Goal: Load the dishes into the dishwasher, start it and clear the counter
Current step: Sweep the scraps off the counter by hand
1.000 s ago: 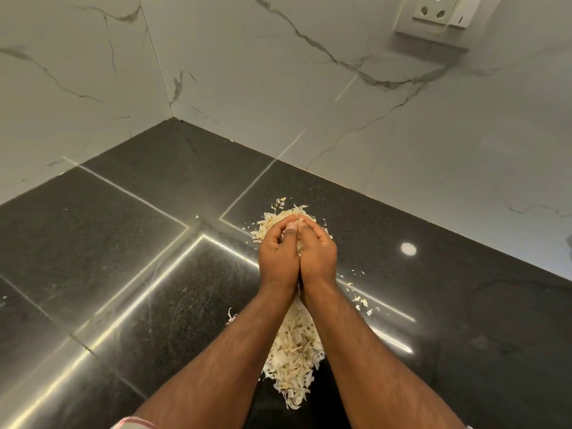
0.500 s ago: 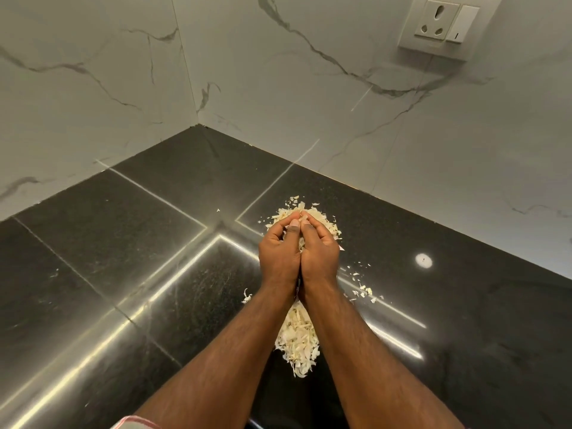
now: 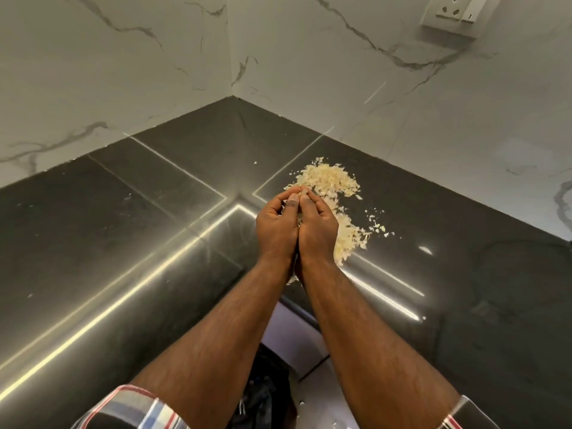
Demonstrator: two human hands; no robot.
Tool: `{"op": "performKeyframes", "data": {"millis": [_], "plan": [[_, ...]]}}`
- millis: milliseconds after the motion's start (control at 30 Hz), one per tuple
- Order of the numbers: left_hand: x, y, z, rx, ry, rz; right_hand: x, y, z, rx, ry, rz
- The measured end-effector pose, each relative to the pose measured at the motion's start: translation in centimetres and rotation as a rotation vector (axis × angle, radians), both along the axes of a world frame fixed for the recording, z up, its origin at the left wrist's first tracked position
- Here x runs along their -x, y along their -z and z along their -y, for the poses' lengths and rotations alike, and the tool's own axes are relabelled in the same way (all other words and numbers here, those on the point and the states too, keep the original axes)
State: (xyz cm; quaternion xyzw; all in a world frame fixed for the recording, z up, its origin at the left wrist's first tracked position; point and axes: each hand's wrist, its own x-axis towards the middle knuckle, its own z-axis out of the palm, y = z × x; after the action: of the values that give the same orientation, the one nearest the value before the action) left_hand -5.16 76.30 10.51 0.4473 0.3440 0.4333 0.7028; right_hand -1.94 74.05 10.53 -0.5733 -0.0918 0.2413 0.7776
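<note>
Showing no readable text, label, brand, number or sign anywhere: none on the wall socket [image 3: 452, 11], none on the marble wall [image 3: 309, 72], none on the dark countertop [image 3: 123, 243], none on the checked sleeve [image 3: 136, 410].

Scraps [image 3: 328, 181] on counter [image 3: 123, 243] nr corner, behind hands [image 3: 297, 226] (socket [image 3: 455, 13] upper rt).

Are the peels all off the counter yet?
No. A pile of peels lies on the counter beyond the cupped hands.
</note>
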Motion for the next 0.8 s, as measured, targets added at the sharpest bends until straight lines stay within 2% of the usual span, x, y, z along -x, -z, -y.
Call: {"op": "performKeyframes", "data": {"millis": [367,633,800], "plan": [[11.6,4.4,4.5,0.055,-0.085,-0.071,11.3,4.6,4.2,0.087,-0.131,-0.022],[15.3,14.9,7.4,0.144,-0.130,-0.273,14.7,15.9,7.1,0.232,-0.171,-0.174],[15.5,24.8,9.2,0.219,-0.150,-0.412,15.2,25.6,9.0,0.424,-0.214,-0.233]]}}
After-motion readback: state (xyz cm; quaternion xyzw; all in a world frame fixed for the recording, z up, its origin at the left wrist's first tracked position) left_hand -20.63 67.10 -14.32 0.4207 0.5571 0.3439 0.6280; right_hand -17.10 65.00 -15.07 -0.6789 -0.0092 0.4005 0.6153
